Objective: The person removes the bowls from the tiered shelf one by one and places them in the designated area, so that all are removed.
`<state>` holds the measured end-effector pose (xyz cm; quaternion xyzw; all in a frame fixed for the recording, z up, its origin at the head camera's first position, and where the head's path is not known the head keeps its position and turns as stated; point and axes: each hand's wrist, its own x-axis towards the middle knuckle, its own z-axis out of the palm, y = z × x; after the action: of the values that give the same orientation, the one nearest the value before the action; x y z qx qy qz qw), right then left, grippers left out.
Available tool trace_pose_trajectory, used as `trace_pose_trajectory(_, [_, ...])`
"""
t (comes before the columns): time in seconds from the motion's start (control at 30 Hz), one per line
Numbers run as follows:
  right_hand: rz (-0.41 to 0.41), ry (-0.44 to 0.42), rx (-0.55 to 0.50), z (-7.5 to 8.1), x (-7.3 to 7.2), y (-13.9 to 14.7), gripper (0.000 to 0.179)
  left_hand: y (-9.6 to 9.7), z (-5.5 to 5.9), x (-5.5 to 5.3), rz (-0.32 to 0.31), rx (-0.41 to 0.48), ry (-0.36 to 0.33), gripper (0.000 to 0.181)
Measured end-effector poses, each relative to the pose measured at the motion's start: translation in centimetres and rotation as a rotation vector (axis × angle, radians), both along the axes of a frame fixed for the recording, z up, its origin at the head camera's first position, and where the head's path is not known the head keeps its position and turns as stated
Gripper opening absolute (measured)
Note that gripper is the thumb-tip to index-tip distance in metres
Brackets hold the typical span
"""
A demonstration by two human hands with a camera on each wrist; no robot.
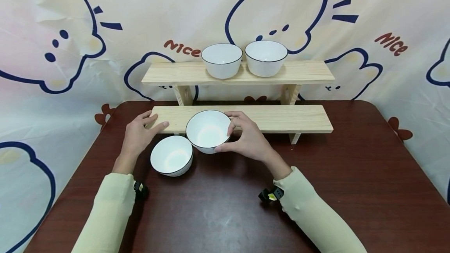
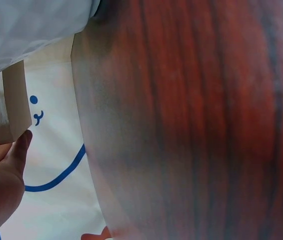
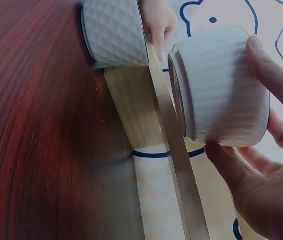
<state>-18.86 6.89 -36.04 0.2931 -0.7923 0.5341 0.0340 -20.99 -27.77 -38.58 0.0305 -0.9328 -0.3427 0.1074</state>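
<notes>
My right hand (image 1: 247, 136) pinches the rim and side of a white dark-rimmed bowl (image 1: 207, 128), thumb at the front and fingers at the far side. The bowl overlaps the front edge of the lower shelf board (image 1: 274, 118); in the right wrist view its ribbed side (image 3: 216, 90) shows, its base close over the board. My left hand (image 1: 138, 134) grips the left end of that board, with the thumb against its corner in the left wrist view. A second white bowl (image 1: 171, 157), with a faceted outside (image 3: 115, 32), stands upright on the table before the shelf.
Two more white bowls (image 1: 222, 63) (image 1: 266, 61) stand side by side on the upper shelf board (image 1: 168, 73). The two-tier wooden rack stands near the back edge of the dark brown table (image 1: 225, 214). A cartoon-printed cloth (image 1: 147, 18) hangs behind.
</notes>
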Motion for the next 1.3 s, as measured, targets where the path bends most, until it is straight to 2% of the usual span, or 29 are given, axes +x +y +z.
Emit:
trace_pose_trajectory(0.13, [0.047, -0.036, -0.030, 0.0, 0.2, -0.2, 0.047, 0.0, -0.1, 0.0, 0.005, 0.004, -0.010, 0.073])
trace_pose_trajectory(0.4, [0.078, -0.092, -0.021, -0.3, 0.8, -0.3, 0.047, -0.1, -0.3, -0.1, 0.000, -0.005, -0.006, 0.073])
trace_pose_trajectory(0.67, [0.097, -0.100, -0.008, -0.5, 1.1, -0.1, 0.049, -0.1, -0.1, -0.4, -0.006, 0.002, 0.007, 0.073])
trace_pose_trajectory(1.3, [0.117, -0.100, 0.031, -1.7, 1.4, -0.1, 0.048, -0.1, 0.0, -0.1, -0.007, -0.003, 0.008, 0.073])
